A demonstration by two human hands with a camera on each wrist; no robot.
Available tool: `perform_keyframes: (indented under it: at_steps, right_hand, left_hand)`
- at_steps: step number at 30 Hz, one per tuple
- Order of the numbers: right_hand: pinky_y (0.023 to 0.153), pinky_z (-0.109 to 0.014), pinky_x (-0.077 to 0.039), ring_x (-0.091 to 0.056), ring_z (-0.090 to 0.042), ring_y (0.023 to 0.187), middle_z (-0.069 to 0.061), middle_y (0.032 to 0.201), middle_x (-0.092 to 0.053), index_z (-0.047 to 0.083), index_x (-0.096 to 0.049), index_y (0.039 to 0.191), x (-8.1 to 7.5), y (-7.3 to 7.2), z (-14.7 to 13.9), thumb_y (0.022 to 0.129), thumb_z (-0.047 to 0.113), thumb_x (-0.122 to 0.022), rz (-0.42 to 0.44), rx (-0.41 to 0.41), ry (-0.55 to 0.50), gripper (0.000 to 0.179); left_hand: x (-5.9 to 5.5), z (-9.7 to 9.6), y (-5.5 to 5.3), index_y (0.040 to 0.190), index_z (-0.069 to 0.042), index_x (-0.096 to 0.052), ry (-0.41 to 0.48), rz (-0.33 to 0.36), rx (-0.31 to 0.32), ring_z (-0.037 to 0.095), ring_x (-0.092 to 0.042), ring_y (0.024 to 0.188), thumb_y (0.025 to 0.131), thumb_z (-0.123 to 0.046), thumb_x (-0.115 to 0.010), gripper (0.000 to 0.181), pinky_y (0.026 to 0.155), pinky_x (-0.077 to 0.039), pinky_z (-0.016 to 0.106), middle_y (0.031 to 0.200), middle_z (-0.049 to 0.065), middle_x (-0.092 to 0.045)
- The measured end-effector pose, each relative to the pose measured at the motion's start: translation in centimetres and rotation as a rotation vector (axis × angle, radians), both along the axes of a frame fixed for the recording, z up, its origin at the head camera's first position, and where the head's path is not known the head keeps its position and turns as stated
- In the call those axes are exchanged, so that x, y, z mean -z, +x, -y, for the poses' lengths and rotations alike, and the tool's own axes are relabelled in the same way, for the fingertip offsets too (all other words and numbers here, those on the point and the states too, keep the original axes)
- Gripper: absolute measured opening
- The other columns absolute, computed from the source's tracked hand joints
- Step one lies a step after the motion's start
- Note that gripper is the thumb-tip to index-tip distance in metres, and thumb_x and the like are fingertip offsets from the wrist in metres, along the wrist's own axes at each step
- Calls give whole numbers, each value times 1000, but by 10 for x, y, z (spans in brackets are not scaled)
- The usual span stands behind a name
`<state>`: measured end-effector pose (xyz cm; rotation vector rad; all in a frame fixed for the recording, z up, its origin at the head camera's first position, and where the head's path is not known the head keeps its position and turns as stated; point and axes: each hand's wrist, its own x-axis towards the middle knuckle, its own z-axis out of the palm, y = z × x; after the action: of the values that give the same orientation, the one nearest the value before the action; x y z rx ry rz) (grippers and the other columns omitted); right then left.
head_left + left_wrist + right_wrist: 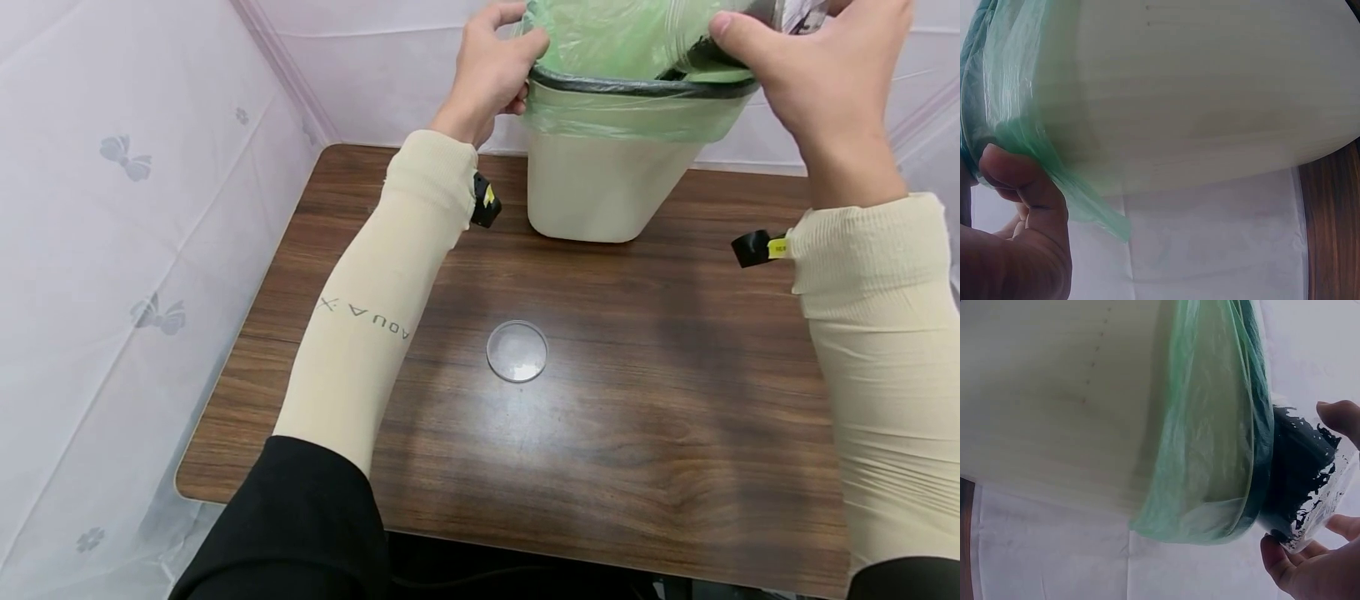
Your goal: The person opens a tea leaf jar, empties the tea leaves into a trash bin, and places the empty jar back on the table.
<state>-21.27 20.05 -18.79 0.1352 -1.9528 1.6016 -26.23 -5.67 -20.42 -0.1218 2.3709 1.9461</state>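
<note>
A cream trash bin [592,187] stands near the back of the table, lined with a green plastic bag [630,117] folded over its dark rim. At the rim's left corner my left hand [491,75] grips the bag-covered edge, its thumb [1010,165] against the bag in the left wrist view. My right hand [832,92] holds a clear plastic jar [686,29], tilted with its ridged mouth down inside the bin opening. Dark flaky material [1300,475] lies against the jar's wall. Part of the jar is hidden behind my fingers.
A round clear lid [517,352] lies on the brown wood-grain table [637,467], in front of the bin. White patterned sheeting [135,250] hangs behind and left of the table. Small black cameras [486,200] sit on both wrists.
</note>
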Motion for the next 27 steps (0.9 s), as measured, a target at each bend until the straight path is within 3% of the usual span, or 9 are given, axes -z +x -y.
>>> perform_keyframes:
  at_steps: [6, 16, 27]
  right_hand:
    - [86, -22, -43, -57, -12, 95, -3, 106, -66, 12, -71, 110, -2, -1, 1, 66, -2, -81, 8, -14, -2, 47]
    - [92, -20, -41, -54, -10, 102, -2, 113, -65, 13, -71, 116, -3, -3, 0, 69, -1, -80, 4, -46, 75, 50]
    - [102, -17, -32, -49, -5, 114, 4, 124, -61, 17, -66, 126, -13, 9, 4, 71, 1, -79, 99, -31, 122, 59]
  left_hand:
    - [0, -1, 1, 144, -35, -50, -6, -2, 4, 13, -44, 52, 99, -20, -57, 48, 53, -48, 24, 64, 2, -43]
    - [0, -3, 1, 146, -36, -48, -19, 6, -2, 12, -44, 52, 100, -21, -57, 49, 52, -47, 23, 71, 2, -46]
    - [-2, -9, -1, 143, -36, -51, -2, 29, -15, 12, -44, 51, 98, -21, -59, 48, 50, -46, 23, 66, 1, -44]
